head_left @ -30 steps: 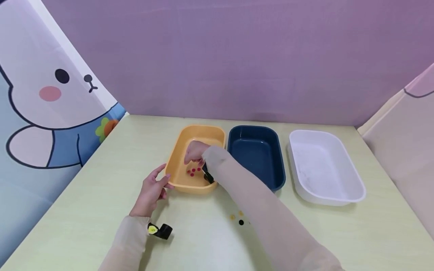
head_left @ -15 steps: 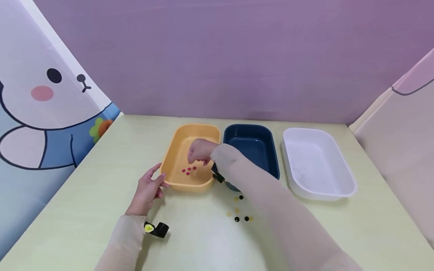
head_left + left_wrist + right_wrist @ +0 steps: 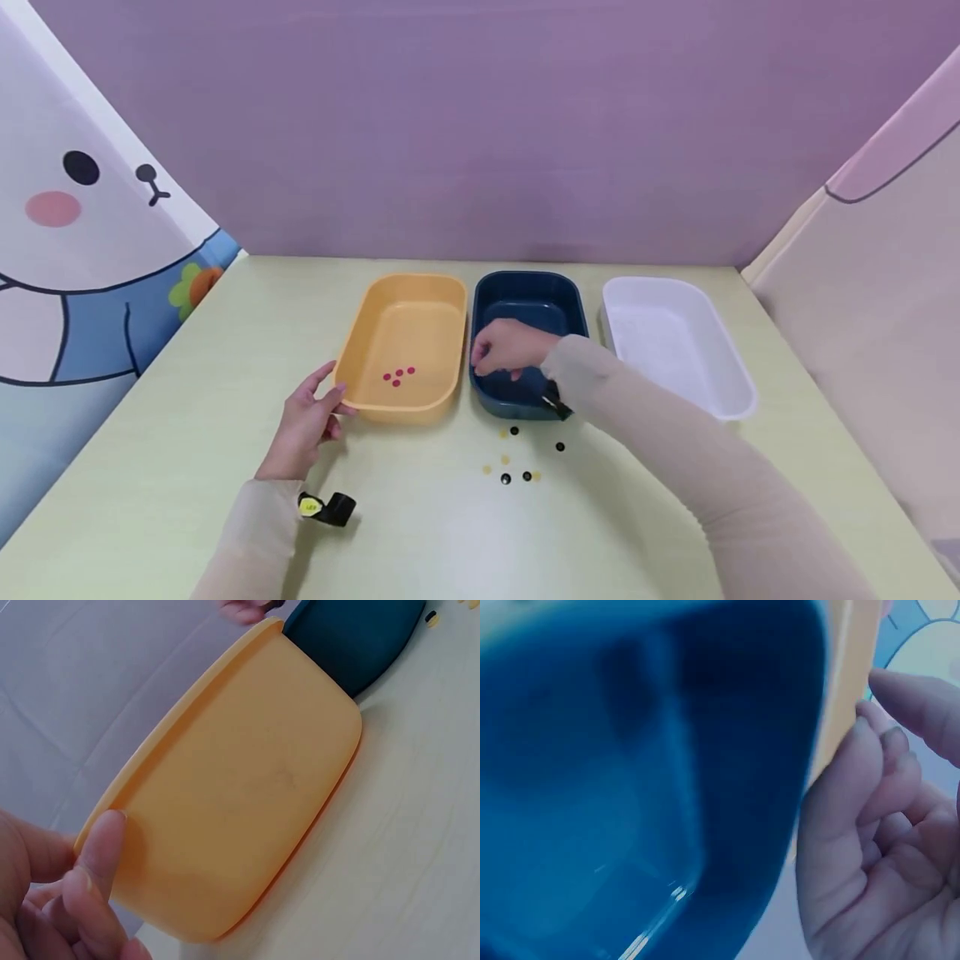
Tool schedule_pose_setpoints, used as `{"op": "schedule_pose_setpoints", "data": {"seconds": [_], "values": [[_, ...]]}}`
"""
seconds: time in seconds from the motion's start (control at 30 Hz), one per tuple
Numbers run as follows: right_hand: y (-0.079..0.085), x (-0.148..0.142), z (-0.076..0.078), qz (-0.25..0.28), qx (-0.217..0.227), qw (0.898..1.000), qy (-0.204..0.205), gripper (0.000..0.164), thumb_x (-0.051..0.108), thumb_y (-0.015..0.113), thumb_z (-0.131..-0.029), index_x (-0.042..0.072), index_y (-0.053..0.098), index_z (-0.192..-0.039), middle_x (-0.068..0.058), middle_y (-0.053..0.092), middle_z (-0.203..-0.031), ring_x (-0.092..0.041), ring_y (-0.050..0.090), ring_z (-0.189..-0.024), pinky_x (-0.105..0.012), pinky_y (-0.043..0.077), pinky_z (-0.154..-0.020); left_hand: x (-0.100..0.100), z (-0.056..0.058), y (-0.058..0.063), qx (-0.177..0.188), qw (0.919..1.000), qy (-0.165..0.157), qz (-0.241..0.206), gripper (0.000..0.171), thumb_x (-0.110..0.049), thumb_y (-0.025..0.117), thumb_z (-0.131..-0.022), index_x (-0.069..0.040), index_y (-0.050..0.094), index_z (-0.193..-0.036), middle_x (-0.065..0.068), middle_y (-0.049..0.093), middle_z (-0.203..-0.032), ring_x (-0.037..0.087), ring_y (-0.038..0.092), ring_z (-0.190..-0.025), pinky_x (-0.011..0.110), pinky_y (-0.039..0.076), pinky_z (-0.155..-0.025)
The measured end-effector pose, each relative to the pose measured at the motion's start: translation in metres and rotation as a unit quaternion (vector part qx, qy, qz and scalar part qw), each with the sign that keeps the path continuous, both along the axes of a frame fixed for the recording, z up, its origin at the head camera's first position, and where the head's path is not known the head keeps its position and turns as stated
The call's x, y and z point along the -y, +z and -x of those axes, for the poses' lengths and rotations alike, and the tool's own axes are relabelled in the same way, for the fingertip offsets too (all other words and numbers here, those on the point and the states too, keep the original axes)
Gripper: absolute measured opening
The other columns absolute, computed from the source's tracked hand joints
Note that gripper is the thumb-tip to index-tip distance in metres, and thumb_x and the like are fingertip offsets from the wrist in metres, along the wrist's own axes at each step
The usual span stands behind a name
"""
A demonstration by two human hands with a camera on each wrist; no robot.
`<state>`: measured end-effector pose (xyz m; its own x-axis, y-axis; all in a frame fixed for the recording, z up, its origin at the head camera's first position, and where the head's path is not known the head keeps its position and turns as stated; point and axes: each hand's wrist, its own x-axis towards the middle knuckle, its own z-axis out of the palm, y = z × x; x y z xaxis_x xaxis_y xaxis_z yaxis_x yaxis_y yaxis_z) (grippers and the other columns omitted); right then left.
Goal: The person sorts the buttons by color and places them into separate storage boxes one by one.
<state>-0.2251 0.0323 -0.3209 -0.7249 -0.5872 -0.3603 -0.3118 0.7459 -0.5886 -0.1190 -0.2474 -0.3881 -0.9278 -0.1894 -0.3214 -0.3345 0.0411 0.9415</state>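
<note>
My left hand (image 3: 302,433) grips the near left corner of the yellow tray (image 3: 412,408), thumb at the rim and fingers against the outer wall, as the left wrist view shows. Several small red button-like discs (image 3: 399,372) lie on that tray's floor. Over the dark blue tray (image 3: 528,287) is my right hand (image 3: 513,346), fingers loosely bent. In the right wrist view its thumb stands apart from the index finger, with nothing seen between them. Black button-like discs (image 3: 527,476) and yellow ones (image 3: 505,460) lie scattered on the table in front of the blue tray.
A white tray (image 3: 675,333) stands to the right of the blue one, partly behind my right sleeve. The three trays form a row on the pale table (image 3: 420,525). Behind them rises a purple cloth (image 3: 480,133), with a cartoon-print cloth (image 3: 97,308) at left.
My right hand has moved right, out of the yellow tray and over the blue one. More scattered discs show on the table. The left hand keeps its grip; the head view has shifted slightly.
</note>
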Motion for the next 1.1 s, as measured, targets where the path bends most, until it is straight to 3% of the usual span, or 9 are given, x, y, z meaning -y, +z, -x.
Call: {"op": "schedule_pose_setpoints", "data": {"seconds": [0.2, 0.6, 0.93, 1.1], "values": [[-0.005, -0.036, -0.008, -0.004, -0.001, 1.000, -0.023, 0.008, 0.013, 0.069, -0.087, 0.009, 0.067, -0.093, -0.004, 0.058, -0.091, -0.013, 0.049, -0.055, -0.025, 0.051, -0.050, 0.001, 0.000, 0.001, 0.005, 0.9999, -0.008, 0.005, 0.061, -0.018, 0.045, -0.103, -0.016, 0.013, -0.155, -0.010, 0.064, -0.063, 0.005, 0.043, -0.042, 0.019, 0.038, -0.045], [-0.001, -0.087, -0.035, 0.016, -0.011, 0.999, -0.039, 0.013, 0.009, 0.066, -0.088, 0.002, 0.068, -0.099, 0.000, 0.053, -0.065, -0.011, 0.046, -0.048, -0.033, 0.052, -0.052, 0.002, 0.001, 0.002, 0.011, 0.9998, -0.014, 0.010, 0.062, -0.020, 0.044, -0.103, -0.017, 0.011, -0.155, -0.010, 0.065, -0.065, 0.005, 0.044, -0.045, 0.019, 0.039, -0.046], [-0.032, -0.109, -0.072, 0.120, 0.041, 0.990, -0.062, 0.011, 0.006, 0.066, -0.087, 0.001, 0.068, -0.096, -0.002, 0.051, -0.062, -0.017, 0.048, -0.055, -0.031, 0.048, -0.049, 0.002, 0.001, 0.000, 0.006, 0.9996, -0.016, 0.021, 0.062, -0.019, 0.044, -0.103, -0.014, 0.011, -0.155, -0.011, 0.064, -0.062, 0.005, 0.044, -0.043, 0.019, 0.039, -0.045], [-0.048, -0.110, -0.085, 0.154, 0.053, 0.986, -0.039, 0.012, 0.006, 0.066, -0.087, 0.000, 0.067, -0.097, 0.003, 0.049, -0.061, -0.010, 0.045, -0.050, -0.027, 0.046, -0.047, 0.001, 0.002, 0.001, 0.005, 0.9998, -0.009, 0.016, 0.061, -0.018, 0.043, -0.103, -0.015, 0.011, -0.155, -0.011, 0.064, -0.062, 0.004, 0.044, -0.043, 0.018, 0.039, -0.045]]}}
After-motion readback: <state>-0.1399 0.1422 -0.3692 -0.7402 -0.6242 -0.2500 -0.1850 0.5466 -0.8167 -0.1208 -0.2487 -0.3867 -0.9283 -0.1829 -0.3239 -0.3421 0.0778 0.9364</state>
